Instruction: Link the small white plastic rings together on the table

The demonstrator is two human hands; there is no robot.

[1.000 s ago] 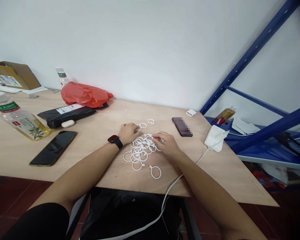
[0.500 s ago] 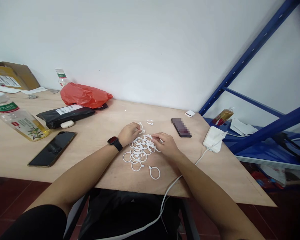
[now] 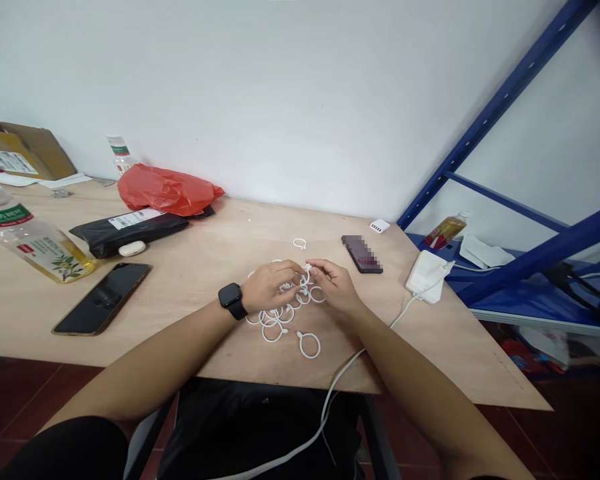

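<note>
My left hand (image 3: 271, 287), with a black watch on its wrist, is over the pile of white plastic curtain rings (image 3: 273, 331). Its thumb and fingers are closed on a white curtain ring (image 3: 307, 275). From the right, my right hand (image 3: 336, 287) meets it, pinching at the small eyelet end of what looks like the same ring. Fingers cover part of the held ring, and the left hand hides much of the pile. One loose ring (image 3: 309, 345) lies near the table's front edge, another (image 3: 299, 243) beyond the hands.
A phone (image 3: 103, 300), an oil-like bottle (image 3: 40, 243), a black parcel (image 3: 130, 230) and a red bag (image 3: 167, 190) are to the left. On the right lie a second phone (image 3: 361, 254), a white charger (image 3: 379, 226) and a power bank (image 3: 427, 277) with a cable (image 3: 347, 367) crossing the edge.
My left hand has moved right and toward me, bringing its ring to my right hand. The right hand has risen slightly from the pile, and both hands now meet.
</note>
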